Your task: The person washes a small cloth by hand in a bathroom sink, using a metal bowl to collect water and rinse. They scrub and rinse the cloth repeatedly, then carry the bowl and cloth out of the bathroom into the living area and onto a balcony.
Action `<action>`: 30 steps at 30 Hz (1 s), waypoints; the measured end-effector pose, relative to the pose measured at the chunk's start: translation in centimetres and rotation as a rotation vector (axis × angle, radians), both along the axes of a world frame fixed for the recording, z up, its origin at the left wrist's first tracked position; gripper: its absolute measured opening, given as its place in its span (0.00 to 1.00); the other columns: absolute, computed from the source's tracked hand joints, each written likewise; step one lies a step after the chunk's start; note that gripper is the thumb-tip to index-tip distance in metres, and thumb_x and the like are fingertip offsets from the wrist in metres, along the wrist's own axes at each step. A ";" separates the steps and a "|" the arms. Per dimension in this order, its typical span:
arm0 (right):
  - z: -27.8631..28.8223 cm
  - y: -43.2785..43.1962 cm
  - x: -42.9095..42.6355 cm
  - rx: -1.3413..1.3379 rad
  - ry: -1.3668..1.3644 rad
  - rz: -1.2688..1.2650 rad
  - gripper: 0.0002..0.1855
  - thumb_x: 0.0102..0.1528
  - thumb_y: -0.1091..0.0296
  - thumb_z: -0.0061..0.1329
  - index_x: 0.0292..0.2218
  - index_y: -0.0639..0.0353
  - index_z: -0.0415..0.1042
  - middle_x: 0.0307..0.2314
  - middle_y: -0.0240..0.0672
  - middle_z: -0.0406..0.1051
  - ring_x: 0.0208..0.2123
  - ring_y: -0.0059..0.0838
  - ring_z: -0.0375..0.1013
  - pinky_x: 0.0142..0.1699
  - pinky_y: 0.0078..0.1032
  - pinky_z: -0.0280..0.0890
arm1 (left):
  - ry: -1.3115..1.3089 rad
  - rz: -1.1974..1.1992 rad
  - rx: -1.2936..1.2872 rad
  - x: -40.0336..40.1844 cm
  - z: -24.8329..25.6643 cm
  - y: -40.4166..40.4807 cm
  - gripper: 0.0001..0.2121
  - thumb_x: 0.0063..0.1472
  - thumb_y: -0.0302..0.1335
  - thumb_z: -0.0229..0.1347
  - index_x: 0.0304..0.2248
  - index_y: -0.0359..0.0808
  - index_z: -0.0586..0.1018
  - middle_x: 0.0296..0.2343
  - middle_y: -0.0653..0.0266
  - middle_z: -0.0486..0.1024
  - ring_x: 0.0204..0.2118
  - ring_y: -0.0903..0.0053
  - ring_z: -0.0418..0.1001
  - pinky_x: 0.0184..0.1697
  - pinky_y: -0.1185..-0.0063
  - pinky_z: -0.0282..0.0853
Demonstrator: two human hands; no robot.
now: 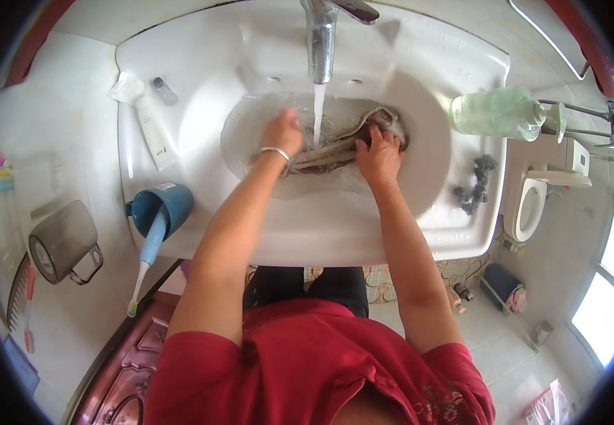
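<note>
A wet brownish cloth item (pixel 333 156) with pale edges lies partly under water in the white washbasin (pixel 307 241). My right hand (pixel 381 156) grips its right end, fingers spread over the fabric. Left of the running water, my left hand (pixel 284 133) is blurred by motion, with its fingers curled; whether it holds anything is unclear. A silver-coloured bangle (pixel 276 153) circles that wrist. Water pours from the chrome faucet (pixel 321 48) between both hands, onto the cloth's middle.
On the basin's left rim are a white tube (pixel 155 133), a small bottle (pixel 165 90) and a tipped blue cup (pixel 174 210) with an electric toothbrush (pixel 152 239). A green pump bottle (pixel 493 112) and a dark scrunchie (pixel 478 183) lie on the right. A toilet (pixel 530 207) stands beyond.
</note>
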State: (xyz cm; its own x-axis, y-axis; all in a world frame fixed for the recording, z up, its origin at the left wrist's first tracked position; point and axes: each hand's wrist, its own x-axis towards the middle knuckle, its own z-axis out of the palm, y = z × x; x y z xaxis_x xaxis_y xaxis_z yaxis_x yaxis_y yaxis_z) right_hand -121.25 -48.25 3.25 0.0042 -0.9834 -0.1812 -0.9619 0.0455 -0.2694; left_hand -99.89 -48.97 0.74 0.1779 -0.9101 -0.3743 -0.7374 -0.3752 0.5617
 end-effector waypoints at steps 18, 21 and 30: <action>1.3 1.2 -2.1 0.127 0.232 0.270 0.46 0.41 0.75 0.52 0.59 0.42 0.47 0.54 0.39 0.53 0.57 0.38 0.50 0.54 0.45 0.48 | -0.149 -0.281 0.297 0.3 2.4 3.0 0.13 0.47 0.29 0.50 0.33 0.37 0.80 0.34 0.52 0.76 0.40 0.59 0.73 0.43 0.69 0.68; 1.4 1.0 -3.8 0.131 0.198 0.255 0.46 0.40 0.75 0.52 0.59 0.43 0.48 0.54 0.34 0.54 0.57 0.34 0.49 0.54 0.44 0.48 | 0.102 0.012 0.337 5.6 1.2 2.4 0.11 0.47 0.29 0.50 0.28 0.34 0.79 0.28 0.50 0.76 0.34 0.63 0.75 0.38 0.71 0.69; 2.5 0.5 2.9 0.056 0.030 0.112 0.30 0.45 0.70 0.50 0.51 0.49 0.60 0.47 0.38 0.63 0.49 0.40 0.61 0.48 0.45 0.58 | 0.971 0.851 0.040 0.8 -1.7 4.7 0.17 0.55 0.35 0.57 0.40 0.33 0.72 0.32 0.64 0.74 0.34 0.76 0.71 0.35 0.78 0.66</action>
State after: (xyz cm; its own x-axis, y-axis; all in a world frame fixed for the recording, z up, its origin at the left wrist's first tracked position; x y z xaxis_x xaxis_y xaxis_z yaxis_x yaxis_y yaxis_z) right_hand -118.31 -47.70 5.78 0.1076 -0.9653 -0.2377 -0.9693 -0.0487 -0.2410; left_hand -99.12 -44.26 -0.98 0.3342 -0.6309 -0.7002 0.4418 -0.5514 0.7077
